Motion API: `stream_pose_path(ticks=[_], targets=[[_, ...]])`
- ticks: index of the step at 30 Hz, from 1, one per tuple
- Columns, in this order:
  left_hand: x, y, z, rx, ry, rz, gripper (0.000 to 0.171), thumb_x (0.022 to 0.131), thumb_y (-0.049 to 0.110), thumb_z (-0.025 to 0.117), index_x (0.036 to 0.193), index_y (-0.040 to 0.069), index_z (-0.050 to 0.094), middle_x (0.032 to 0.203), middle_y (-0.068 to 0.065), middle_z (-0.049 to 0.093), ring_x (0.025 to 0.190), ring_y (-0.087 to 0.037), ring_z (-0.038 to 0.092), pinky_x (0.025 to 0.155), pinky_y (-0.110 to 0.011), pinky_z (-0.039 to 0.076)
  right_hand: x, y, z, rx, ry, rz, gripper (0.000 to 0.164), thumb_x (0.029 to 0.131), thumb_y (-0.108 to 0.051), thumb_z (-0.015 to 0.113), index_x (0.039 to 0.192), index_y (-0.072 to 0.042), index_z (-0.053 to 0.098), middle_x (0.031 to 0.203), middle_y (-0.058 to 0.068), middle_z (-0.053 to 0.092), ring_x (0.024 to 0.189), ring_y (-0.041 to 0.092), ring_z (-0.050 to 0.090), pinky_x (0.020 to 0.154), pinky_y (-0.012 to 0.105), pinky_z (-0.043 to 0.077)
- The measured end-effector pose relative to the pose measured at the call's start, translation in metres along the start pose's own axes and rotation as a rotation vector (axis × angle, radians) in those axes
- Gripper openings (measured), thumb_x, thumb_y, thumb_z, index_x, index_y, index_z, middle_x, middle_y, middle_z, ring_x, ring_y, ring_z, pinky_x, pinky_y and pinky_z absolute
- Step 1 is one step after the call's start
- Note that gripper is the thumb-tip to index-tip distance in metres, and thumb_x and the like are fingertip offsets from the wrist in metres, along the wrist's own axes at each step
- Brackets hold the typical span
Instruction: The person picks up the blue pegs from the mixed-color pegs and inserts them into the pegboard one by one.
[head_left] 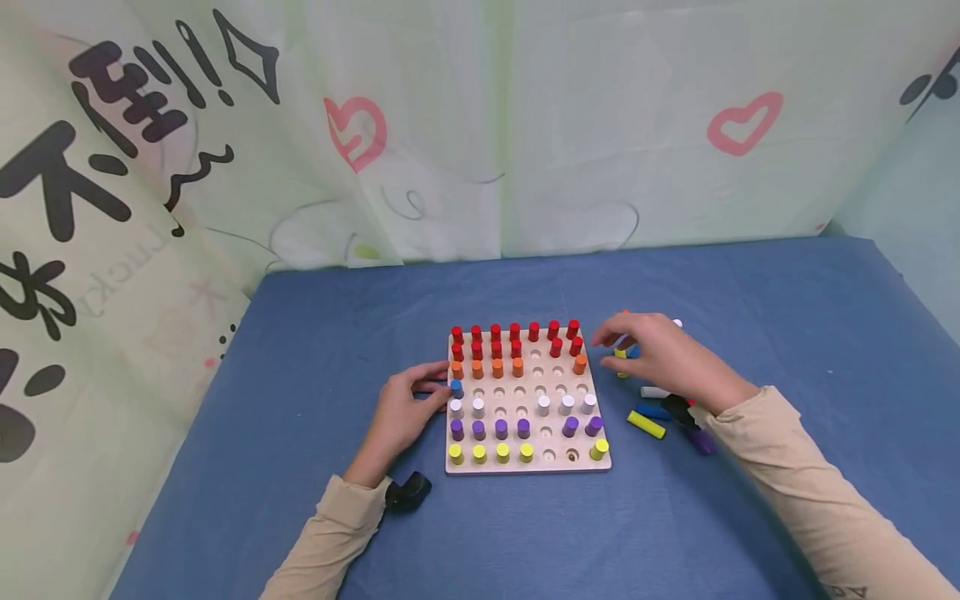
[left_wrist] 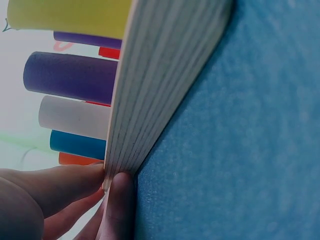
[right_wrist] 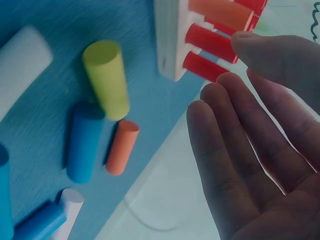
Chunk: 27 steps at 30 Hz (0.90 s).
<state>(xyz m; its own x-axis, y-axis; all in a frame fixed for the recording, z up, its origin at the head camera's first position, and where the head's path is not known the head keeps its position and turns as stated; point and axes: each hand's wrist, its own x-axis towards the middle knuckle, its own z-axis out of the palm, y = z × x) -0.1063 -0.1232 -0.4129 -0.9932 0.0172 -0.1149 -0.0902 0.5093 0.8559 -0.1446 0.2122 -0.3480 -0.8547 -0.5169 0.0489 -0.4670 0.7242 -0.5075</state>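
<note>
A light wooden pegboard [head_left: 528, 467] lies on the blue cloth, holding rows of red, orange, white, purple and yellow pegs. One blue peg [head_left: 457, 389] stands at the left end of its row. Against the board's left edge, beside that peg, my left hand [head_left: 401, 417] rests its thumb and fingertips; the left wrist view shows fingertips right at the layered side [left_wrist: 155, 90]. My right hand [head_left: 660, 354] hovers just off the board's right edge, over loose pegs, fingers loosely bent and holding nothing. In the right wrist view its fingertips [right_wrist: 197, 112] overlap the red pegs [right_wrist: 205, 65].
Loose pegs lie right of the board, among them a yellow peg [head_left: 647, 425], a white peg [head_left: 654, 392] and a purple peg [head_left: 702, 442]. An orange peg [right_wrist: 122, 147] lies beside a blue peg [right_wrist: 85, 142]. A printed curtain [head_left: 570, 167] hangs behind the table.
</note>
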Motion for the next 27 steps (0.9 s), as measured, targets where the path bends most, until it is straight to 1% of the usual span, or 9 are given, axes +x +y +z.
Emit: stream_pose_path(ticks=[6,12,17,22,27], targets=[[0.0,0.0,0.0,-0.003,-0.001,-0.002,0.04,0.092,0.011,0.071,0.131,0.01,0.065,0.118,-0.006,0.069,0.095,-0.017,0.066,0.081,-0.032,0.059,-0.002,0.009,-0.001,-0.008,0.004,0.014,0.023,0.082,-0.002,0.079,0.104,-0.005,0.072,0.102,0.008,0.069,0.092,0.025,0.067,0.083,0.046,0.057],[0.001,0.0,0.0,-0.005,-0.001,0.001,0.04,0.092,0.01,0.07,0.131,0.01,0.065,0.119,-0.006,0.069,0.095,-0.017,0.066,0.078,-0.03,0.059,-0.004,0.017,-0.003,-0.023,-0.014,0.042,0.024,0.083,0.0,0.077,0.106,-0.004,0.072,0.108,0.009,0.07,0.096,0.028,0.067,0.084,0.047,0.057],[0.001,0.0,0.001,-0.012,-0.006,0.007,0.039,0.092,0.01,0.07,0.131,0.01,0.065,0.118,-0.006,0.07,0.095,-0.017,0.067,0.077,-0.029,0.059,-0.005,0.021,-0.004,-0.049,-0.037,0.066,0.026,0.082,0.0,0.076,0.108,-0.002,0.072,0.112,0.013,0.07,0.098,0.03,0.067,0.085,0.048,0.056],[0.002,-0.002,0.0,-0.004,-0.006,0.016,0.039,0.092,0.009,0.07,0.131,0.009,0.065,0.118,-0.007,0.07,0.095,-0.017,0.067,0.077,-0.03,0.059,-0.005,0.026,-0.005,-0.071,-0.042,0.071,0.027,0.081,0.0,0.078,0.108,-0.002,0.072,0.112,0.014,0.07,0.099,0.03,0.066,0.085,0.049,0.056],[0.002,-0.002,0.0,-0.005,-0.002,-0.001,0.039,0.092,0.011,0.07,0.131,0.011,0.065,0.117,-0.006,0.07,0.095,-0.017,0.066,0.078,-0.03,0.059,-0.003,0.031,-0.004,-0.08,-0.051,0.079,0.027,0.081,-0.002,0.079,0.107,-0.003,0.072,0.109,0.013,0.07,0.1,0.031,0.066,0.086,0.051,0.055]])
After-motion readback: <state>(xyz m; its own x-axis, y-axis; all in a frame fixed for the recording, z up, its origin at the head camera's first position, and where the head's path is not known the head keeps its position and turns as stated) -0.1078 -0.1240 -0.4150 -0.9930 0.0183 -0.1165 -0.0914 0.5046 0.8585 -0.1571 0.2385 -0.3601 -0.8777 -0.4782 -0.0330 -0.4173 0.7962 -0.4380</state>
